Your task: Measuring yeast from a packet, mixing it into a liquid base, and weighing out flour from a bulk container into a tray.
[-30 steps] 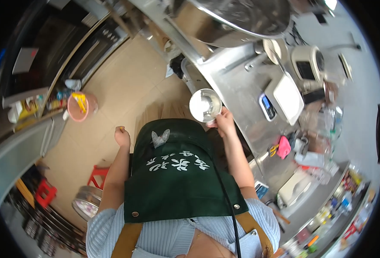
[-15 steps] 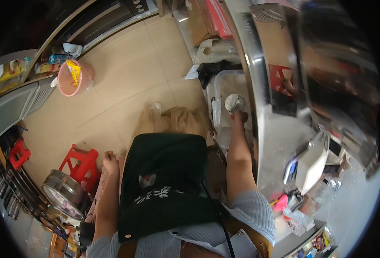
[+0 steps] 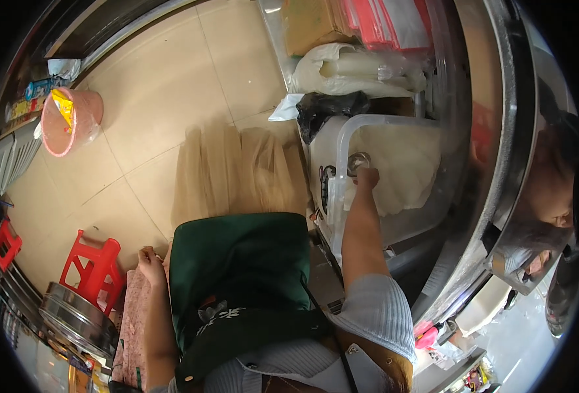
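In my right hand [image 3: 367, 177], fingers closed, is a small round shiny metal cup [image 3: 359, 162]. It is inside a clear plastic tub [image 3: 343, 147], low on the right, near the tub's left wall. Pale, powdery stuff [image 3: 401, 173] fills the tub's bottom; whether any is in the cup I cannot make out. My left hand [image 3: 150, 267] hangs at my side with fingers curled and nothing visible in them. Nearest to it are a red plastic stool [image 3: 94, 268] and a pink patterned cloth [image 3: 132, 321].
A steel counter edge [image 3: 509, 131] runs above the tub's right side. Behind the tub lie a black bag [image 3: 329, 111], a whitish plastic bundle [image 3: 332, 69] and a cardboard box [image 3: 312, 26]. A pink bin [image 3: 73, 124] and a round steel container [image 3: 80, 321] stand at left.
My right hand has lowered into the tub; the cup, heaped with white stuff before, now looks tilted and its heap is out of sight. The view has shifted towards the tub.
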`<state>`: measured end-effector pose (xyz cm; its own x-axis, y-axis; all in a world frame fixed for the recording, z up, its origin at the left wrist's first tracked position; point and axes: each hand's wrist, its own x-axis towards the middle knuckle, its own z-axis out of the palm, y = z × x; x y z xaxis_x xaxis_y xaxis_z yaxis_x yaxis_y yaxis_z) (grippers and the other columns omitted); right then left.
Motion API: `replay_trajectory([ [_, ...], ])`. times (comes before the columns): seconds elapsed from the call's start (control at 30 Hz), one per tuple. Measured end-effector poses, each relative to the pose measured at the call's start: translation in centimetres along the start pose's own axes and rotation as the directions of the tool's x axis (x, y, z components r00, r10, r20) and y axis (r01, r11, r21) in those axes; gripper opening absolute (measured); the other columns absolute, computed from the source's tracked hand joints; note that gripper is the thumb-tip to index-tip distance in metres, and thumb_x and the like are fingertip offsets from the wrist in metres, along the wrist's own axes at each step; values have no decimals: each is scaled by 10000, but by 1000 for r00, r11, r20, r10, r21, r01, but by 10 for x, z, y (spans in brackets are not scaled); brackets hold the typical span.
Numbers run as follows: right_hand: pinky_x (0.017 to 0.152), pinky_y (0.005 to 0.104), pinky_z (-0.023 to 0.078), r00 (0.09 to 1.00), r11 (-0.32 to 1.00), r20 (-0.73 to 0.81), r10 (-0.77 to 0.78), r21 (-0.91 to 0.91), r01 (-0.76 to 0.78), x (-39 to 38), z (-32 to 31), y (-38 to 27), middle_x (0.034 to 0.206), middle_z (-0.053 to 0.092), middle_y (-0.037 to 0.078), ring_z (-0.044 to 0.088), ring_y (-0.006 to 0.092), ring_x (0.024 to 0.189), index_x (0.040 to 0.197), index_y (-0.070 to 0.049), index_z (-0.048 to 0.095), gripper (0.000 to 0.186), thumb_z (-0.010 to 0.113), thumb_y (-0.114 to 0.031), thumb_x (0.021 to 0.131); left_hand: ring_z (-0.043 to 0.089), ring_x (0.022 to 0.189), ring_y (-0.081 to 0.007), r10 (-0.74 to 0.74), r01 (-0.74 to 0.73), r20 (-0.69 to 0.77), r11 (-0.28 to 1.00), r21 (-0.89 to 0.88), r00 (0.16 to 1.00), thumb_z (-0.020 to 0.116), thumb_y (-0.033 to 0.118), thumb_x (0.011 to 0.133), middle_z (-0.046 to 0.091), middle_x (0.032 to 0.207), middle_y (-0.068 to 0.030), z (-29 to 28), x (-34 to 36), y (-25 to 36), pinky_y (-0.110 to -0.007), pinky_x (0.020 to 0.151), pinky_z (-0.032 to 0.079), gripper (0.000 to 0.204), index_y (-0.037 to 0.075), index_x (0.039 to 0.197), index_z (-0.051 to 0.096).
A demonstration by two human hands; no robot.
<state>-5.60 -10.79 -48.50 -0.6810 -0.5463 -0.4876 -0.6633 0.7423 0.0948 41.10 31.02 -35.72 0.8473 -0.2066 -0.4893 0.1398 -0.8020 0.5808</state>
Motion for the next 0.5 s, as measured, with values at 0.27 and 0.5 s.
replay_trajectory([
  [0.27,472,359,474,976,937,219,12,338,-87,-74,-19,-22,760,604,172,593,267,577,901,8,576,299,614,-248,750,431,431,-82,-52,61,-80,992,109,995,462,115,854,475,625,-27,-65,-47,43,-216,366,346,138,1,780,488],
  [0.5,802,467,423,956,417,193,-219,905,-87,-69,-57,75,1178,422,185,490,326,975,1208,-8,300,648,631,-199,685,469,469,-87,-273,277,46,941,-197,961,565,140,788,513,611,-37,-83,-41,112,-217,395,378,138,4,809,564],
])
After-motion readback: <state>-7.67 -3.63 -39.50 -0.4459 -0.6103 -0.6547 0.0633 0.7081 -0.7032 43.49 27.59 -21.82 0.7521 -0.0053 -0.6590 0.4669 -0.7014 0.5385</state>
